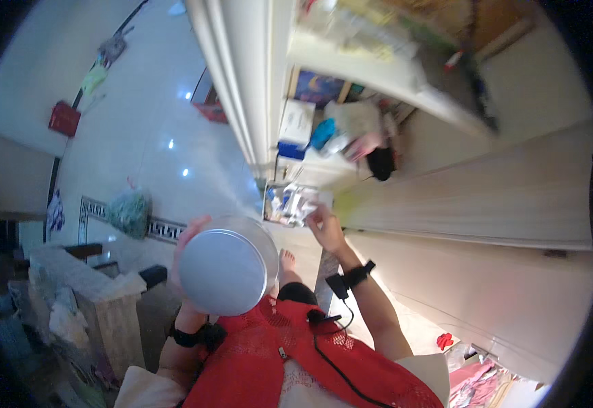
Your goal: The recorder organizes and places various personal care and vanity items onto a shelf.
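Observation:
A round container (271, 239) with clear walls and a flat silver-grey lid (222, 273) is in my left hand (186, 245), whose fingers wrap around its far left side. The lid faces up towards me. My right hand (327, 229) reaches to the near right corner of an open drawer or box (265, 204), with its fingers bent. White packets (296, 201) and other small items crowd inside. The fingertips overlap a pale item there, and whether they grip it is too blurred to tell.
Beyond the drawer, a cabinet shelf (327, 171) carries a white and blue box (296, 122), a blue item (323, 133) and a black item (381, 163). A green bag (129, 211) lies on the tiled floor (143, 137) at left. A stone-topped counter (92, 275) stands lower left.

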A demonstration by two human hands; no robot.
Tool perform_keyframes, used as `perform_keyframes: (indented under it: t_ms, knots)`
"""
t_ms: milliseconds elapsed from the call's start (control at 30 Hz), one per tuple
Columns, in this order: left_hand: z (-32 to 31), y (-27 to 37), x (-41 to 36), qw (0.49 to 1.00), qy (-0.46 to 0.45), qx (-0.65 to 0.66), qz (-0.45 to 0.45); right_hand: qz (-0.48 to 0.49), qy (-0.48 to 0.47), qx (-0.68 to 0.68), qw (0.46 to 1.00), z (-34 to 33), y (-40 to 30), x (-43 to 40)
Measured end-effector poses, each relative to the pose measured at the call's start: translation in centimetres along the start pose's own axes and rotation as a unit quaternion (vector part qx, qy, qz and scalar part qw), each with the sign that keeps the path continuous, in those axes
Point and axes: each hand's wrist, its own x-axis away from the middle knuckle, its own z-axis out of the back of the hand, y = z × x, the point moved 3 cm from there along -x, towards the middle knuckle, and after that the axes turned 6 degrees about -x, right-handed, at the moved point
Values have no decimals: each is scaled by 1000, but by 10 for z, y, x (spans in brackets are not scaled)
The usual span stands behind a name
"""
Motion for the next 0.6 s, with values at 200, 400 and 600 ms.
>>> perform_keyframes:
  t_ms: [200, 400, 600]
  knots:
    - [-145, 130, -1, 895, -174, -245, -329, 141, 46, -17, 989, 114, -245, 35]
    - [-201, 131, -10, 896, -256, -230, -280, 366, -17, 59, 928, 164, -378, 44]
    - [-251, 142, -16, 868, -265, -241, -343, 363, -72, 152, 916, 197, -385, 41]
